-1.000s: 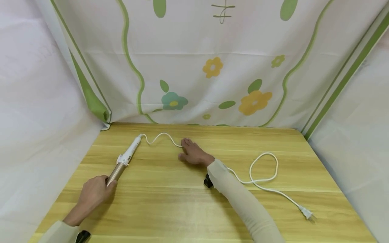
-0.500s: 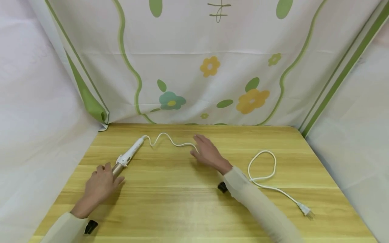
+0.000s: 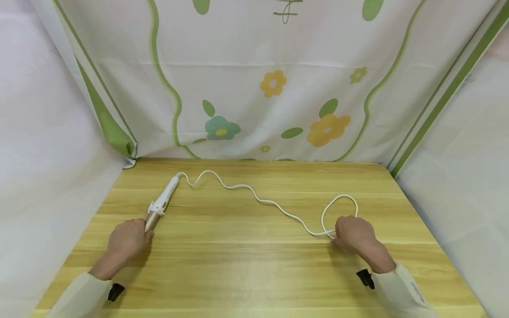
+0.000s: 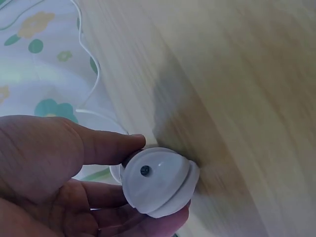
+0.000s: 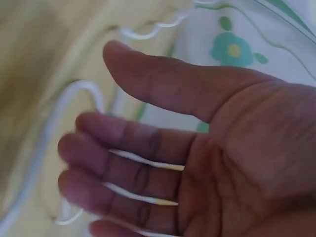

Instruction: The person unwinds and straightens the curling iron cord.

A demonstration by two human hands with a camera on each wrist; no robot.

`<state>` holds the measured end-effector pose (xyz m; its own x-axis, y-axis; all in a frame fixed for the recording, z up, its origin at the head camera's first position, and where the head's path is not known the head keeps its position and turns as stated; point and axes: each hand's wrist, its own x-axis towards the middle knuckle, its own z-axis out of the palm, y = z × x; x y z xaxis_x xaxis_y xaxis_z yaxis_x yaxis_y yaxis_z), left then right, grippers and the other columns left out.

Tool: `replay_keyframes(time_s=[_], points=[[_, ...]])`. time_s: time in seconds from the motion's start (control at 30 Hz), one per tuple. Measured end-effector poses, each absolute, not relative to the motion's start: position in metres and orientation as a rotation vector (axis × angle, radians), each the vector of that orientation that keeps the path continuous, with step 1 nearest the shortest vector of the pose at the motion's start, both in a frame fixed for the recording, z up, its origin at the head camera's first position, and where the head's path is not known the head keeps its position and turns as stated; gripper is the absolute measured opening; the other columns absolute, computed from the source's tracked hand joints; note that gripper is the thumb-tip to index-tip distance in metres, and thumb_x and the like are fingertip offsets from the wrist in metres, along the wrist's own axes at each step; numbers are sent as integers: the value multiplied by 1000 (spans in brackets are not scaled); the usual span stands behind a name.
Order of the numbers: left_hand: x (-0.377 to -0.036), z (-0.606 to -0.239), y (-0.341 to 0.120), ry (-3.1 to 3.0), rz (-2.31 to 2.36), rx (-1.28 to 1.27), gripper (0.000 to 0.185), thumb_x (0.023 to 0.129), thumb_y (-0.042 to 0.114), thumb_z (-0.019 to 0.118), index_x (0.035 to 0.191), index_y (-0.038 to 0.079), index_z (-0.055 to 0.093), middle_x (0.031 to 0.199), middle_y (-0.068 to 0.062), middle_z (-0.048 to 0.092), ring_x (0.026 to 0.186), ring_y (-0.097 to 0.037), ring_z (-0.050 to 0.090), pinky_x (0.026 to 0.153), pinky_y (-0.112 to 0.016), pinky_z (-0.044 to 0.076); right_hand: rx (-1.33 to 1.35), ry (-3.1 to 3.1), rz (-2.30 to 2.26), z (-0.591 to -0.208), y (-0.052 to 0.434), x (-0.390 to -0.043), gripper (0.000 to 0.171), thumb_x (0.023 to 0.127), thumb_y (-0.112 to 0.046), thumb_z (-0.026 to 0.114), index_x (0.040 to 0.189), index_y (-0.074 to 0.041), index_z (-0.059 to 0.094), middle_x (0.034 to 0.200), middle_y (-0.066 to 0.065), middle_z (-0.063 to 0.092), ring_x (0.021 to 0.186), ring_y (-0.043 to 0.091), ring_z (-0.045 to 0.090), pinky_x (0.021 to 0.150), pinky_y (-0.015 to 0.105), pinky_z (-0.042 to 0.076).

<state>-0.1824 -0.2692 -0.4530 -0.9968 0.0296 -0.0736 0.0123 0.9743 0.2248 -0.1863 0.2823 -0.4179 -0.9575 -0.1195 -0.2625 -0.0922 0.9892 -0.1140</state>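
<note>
A curling iron (image 3: 159, 204) with a white handle and a gold barrel lies slanted on the left of the wooden table. My left hand (image 3: 128, 240) grips its barrel end, thumb on one side and fingers on the other. The white rounded tip (image 4: 160, 180) pokes out past the fingers in the left wrist view. From the handle a white cord (image 3: 274, 203) runs in waves to the right. Over its crossing at the loop hovers my right hand (image 3: 355, 234), thumb apart from loosely bent fingers (image 5: 133, 138), nothing between them. The plug end is hidden behind this hand and arm.
The wooden table (image 3: 238, 274) fills the lower view. White curtains (image 3: 238, 48) with flowers and green bands close it in at the back and on both sides. The cord's loop (image 3: 345, 195) lies at the right. Each wrist carries a small black device (image 3: 366, 279).
My right hand has swept along the cord from the middle to the loop at the right, uncovering the cord's middle. The left hand loosened on the barrel, then closed round it again.
</note>
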Motion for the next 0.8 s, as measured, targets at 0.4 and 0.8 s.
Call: replay_keyframes(time_s=[0.4, 0.8], points=[[-183, -455, -270, 3036, 354, 19, 28, 91, 17, 63, 70, 2, 52, 57, -6, 46, 48, -19, 44, 41, -31, 35, -347, 2845, -331, -443, 311, -193, 11, 96, -10, 57, 98, -10, 68, 78, 1, 66, 63, 13, 54, 55, 30, 42], [-183, -450, -270, 3026, 340, 35, 31, 92, 17, 63, 68, 2, 51, 55, -6, 47, 46, -18, 45, 40, -30, 36, -204, 2833, -506, -455, 364, -200, 11, 92, -15, 67, 83, -8, 67, 69, -2, 60, 60, 13, 50, 56, 30, 41]])
